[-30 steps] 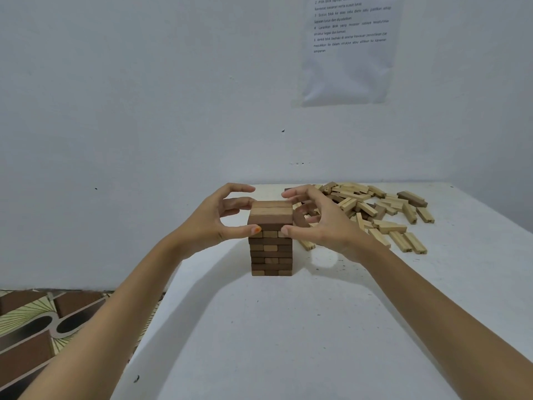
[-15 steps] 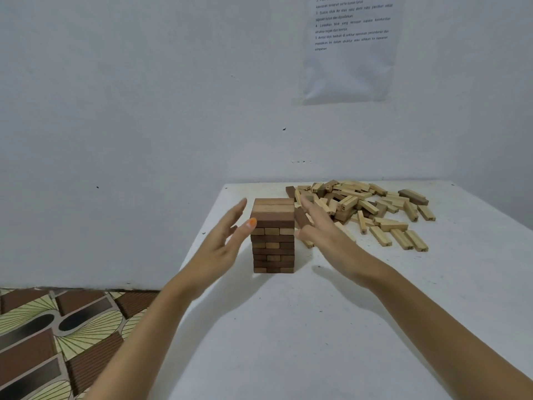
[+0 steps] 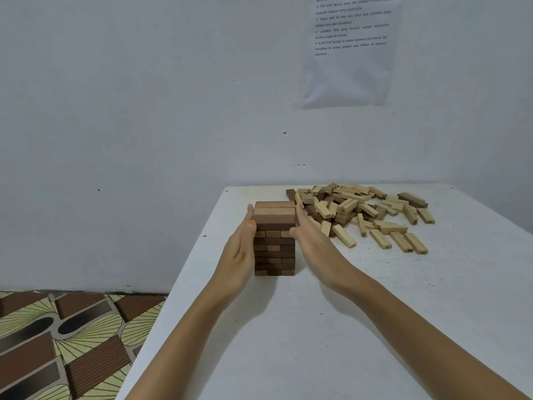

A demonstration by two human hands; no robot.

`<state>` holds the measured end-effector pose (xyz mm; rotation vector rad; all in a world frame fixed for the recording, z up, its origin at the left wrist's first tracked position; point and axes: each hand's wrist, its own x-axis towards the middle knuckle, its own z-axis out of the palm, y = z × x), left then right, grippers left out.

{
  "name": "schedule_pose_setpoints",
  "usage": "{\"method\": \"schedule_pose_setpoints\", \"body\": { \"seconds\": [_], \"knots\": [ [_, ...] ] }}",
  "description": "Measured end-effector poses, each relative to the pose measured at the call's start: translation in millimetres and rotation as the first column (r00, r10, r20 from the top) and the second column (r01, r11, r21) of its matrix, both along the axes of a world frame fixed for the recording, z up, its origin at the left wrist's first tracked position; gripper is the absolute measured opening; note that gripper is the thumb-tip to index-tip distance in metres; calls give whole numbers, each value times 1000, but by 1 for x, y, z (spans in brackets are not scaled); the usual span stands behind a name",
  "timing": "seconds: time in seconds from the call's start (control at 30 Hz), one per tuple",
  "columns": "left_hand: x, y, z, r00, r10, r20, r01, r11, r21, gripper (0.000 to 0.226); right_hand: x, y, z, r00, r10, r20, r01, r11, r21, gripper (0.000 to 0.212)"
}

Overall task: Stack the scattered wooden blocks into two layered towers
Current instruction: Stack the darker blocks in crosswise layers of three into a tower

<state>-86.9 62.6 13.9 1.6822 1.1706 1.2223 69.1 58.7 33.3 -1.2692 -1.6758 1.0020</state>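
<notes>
L hand (image 3: 240,255) & R hand (image 3: 313,245) flat, fingers straight, pressing tower (image 3: 275,239) sides.

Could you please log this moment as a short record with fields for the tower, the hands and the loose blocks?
tower: dark brown wooden block tower, upright on white table
left hand: flat against tower's left side
right hand: flat against tower's right side
loose blocks: pile of pale wooden blocks, scattered right of tower
second tower: not started

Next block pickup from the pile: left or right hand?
Right. The right hand lies between the tower and the loose blocks; the left hand would have to cross the tower.
</notes>
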Motion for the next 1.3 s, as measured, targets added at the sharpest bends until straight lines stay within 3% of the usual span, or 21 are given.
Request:
{"method": "schedule_pose_setpoints", "body": {
  "seconds": [0.6,0.73,0.9,1.07,1.2,1.3],
  "knots": [
    [7,-1,-1,997,69,-20,-67,993,93,46,-4,-5,-4,999,-10,31,8,999,46,59],
    [7,-7,6,997,70,40,-71,997,28,50,-4,-5,-1,999,-28,-25,30,996,88,74],
    [6,-13,33,964,171,204,-205,966,157,51,16,-9,14,998,-50,-24,53,986,160,63],
    [26,-31,66,983,129,130,-171,903,395,45,48,-5,40,989,-120,-82,137,962,237,47],
    [63,-33,78,996,35,83,-67,904,423,35,82,3,50,984,-163,-74,178,935,308,22],
    [93,-25,74,1000,-21,13,14,925,380,25,109,7,53,980,-182,-74,196,925,325,16]
  ]
}}
